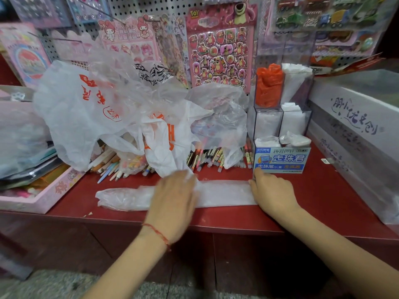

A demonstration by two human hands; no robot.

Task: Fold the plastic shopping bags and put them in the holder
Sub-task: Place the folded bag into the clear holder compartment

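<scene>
Now L hand (174,190), R hand (272,190) press bag strip (224,192) flat.

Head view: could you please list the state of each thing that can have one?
Clear bag strip, flattened into a long band on the counter, not yet folded up.
Left hand, flat on the strip's middle, blurred.
Right hand, on the strip's right end; grip unclear.
Acrylic holder, partly filled with folded bags.
Bag pile, loose, unfolded.
</scene>
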